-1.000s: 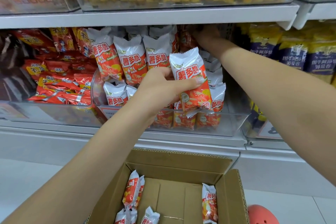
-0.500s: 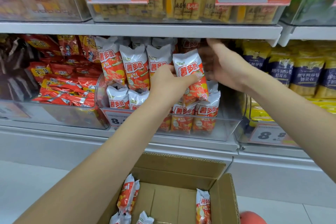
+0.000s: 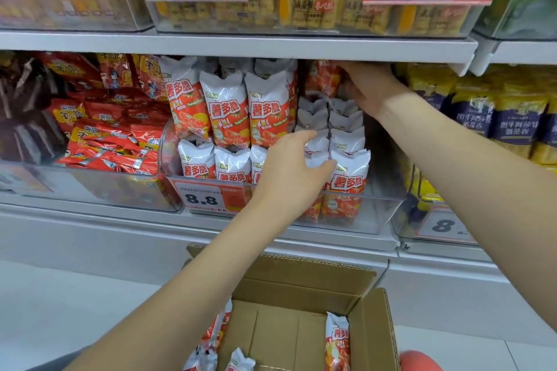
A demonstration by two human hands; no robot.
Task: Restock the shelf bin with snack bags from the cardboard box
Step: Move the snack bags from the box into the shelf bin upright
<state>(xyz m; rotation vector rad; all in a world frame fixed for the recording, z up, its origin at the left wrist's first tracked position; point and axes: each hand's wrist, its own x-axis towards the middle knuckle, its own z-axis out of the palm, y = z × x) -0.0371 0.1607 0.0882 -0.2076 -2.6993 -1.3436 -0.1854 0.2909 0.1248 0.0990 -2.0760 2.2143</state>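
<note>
The clear shelf bin [image 3: 380,214] holds rows of white-and-orange snack bags [image 3: 226,113]. My right hand [image 3: 372,86] reaches deep under the upper shelf and grips one snack bag [image 3: 322,78] at the top back of the bin's right column. Against the white tops of the front right bags [image 3: 349,178] my left hand [image 3: 291,170] rests, thumb and fingers spread and relaxed. Below stands the open cardboard box [image 3: 304,283] with three bags in it, one [image 3: 338,340] leaning on its right wall.
A shelf board [image 3: 241,45] runs close above the bin, with price tags hanging from it. A bin of red packets [image 3: 105,135] stands to the left and yellow-blue packs [image 3: 494,117] to the right. A red shoe [image 3: 419,362] shows beside the box.
The bag my left hand held upright has passed to my right hand, which carried it to the back of the bin. My left hand dropped onto the front bags. The camera moved closer.
</note>
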